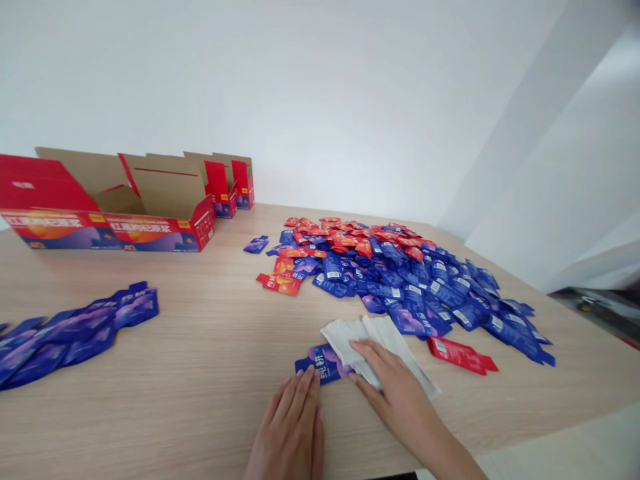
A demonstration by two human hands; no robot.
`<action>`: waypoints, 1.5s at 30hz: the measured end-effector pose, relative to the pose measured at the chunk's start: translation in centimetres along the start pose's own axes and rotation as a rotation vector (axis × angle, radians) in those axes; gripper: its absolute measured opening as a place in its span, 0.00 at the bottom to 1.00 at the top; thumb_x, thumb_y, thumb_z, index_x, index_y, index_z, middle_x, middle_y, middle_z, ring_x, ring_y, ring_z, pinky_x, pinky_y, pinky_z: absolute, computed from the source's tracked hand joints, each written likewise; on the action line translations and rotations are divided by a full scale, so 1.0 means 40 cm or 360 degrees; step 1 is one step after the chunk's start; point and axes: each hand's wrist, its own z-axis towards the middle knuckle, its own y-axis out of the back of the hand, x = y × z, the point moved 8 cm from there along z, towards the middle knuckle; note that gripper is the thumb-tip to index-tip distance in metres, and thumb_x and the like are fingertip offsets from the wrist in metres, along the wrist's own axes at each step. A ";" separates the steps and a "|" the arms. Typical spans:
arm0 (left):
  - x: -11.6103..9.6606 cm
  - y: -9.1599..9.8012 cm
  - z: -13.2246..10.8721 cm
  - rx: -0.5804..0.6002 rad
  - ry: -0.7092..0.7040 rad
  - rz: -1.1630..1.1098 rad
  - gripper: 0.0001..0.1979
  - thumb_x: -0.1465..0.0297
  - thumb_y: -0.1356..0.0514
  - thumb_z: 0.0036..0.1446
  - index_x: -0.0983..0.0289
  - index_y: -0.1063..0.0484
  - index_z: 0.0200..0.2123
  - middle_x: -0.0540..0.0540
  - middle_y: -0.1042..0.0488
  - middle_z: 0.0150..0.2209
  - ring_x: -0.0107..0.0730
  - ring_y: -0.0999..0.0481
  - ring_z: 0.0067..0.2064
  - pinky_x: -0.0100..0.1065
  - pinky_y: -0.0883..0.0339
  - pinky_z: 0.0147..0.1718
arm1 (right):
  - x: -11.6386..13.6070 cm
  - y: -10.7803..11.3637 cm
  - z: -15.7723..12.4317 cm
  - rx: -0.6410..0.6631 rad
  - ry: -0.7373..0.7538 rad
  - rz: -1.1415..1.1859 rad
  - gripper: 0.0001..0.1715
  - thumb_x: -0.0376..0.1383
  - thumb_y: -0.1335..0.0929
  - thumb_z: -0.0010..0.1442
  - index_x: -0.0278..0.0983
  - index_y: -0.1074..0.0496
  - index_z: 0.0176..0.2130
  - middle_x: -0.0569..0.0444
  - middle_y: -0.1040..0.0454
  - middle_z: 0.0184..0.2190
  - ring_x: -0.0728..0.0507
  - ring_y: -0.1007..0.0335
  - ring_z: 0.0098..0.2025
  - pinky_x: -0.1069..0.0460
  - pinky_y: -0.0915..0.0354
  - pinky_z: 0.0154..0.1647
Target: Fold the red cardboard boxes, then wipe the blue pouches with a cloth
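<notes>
A blue sachet (325, 362) with purple shapes and white characters lies flat on the wooden table (215, 373). The fingertips of my left hand (293, 420) press on its left end; the fingers lie flat and close together. My right hand (393, 390) rests on a folded white cloth (387, 340), its thumb apart from the other fingers and near the sachet's right end. The cloth covers part of that end. Just behind the cloth spreads a large pile of blue sachets (410, 273) and red sachets (345, 233).
Open red cartons (155, 230) stand at the back left. Overlapping blue sachets (85, 333) form a row at the left. One red sachet (460, 355) lies right of the cloth, and a single blue sachet (257, 245) lies left of the pile. A white wall rises behind.
</notes>
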 end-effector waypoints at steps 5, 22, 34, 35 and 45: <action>-0.004 0.009 0.008 0.0074 -0.0006 -0.0040 0.22 0.69 0.48 0.69 0.69 0.29 0.62 0.56 0.23 0.61 0.36 0.23 0.59 0.37 0.28 0.55 | -0.020 0.079 0.028 -0.0147 -0.0133 0.0262 0.27 0.30 0.39 0.65 0.44 0.23 0.57 0.51 0.20 0.58 0.38 0.24 0.60 0.40 0.29 0.63; -0.009 0.009 0.004 0.0199 0.0018 -0.0079 0.26 0.69 0.48 0.69 0.71 0.37 0.68 0.58 0.27 0.65 0.37 0.26 0.64 0.37 0.25 0.57 | -0.063 -0.005 -0.015 -0.0204 0.0049 -0.0177 0.32 0.27 0.40 0.67 0.32 0.31 0.67 0.37 0.31 0.67 0.34 0.33 0.69 0.32 0.35 0.69; -0.018 0.010 -0.002 0.0195 -0.0109 -0.0194 0.20 0.76 0.48 0.65 0.68 0.25 0.56 0.59 0.19 0.54 0.41 0.22 0.57 0.41 0.28 0.60 | 0.172 -0.141 0.021 0.0093 0.0545 0.0059 0.43 0.19 0.41 0.59 0.37 0.35 0.70 0.47 0.33 0.70 0.43 0.40 0.73 0.38 0.41 0.74; -0.019 0.013 0.000 0.0197 -0.0108 -0.0154 0.20 0.75 0.48 0.65 0.69 0.25 0.56 0.60 0.19 0.55 0.41 0.22 0.59 0.40 0.28 0.60 | 0.145 -0.141 0.016 0.0083 0.0519 0.0032 0.44 0.18 0.41 0.58 0.37 0.35 0.70 0.47 0.33 0.70 0.42 0.41 0.73 0.37 0.41 0.74; -0.022 0.001 -0.012 0.0281 0.0126 -0.0169 0.28 0.73 0.51 0.71 0.74 0.44 0.71 0.67 0.33 0.68 0.45 0.35 0.70 0.45 0.26 0.61 | -0.020 0.021 -0.009 -0.0223 -0.0125 0.0010 0.34 0.25 0.43 0.67 0.35 0.33 0.68 0.42 0.27 0.65 0.37 0.31 0.67 0.35 0.35 0.69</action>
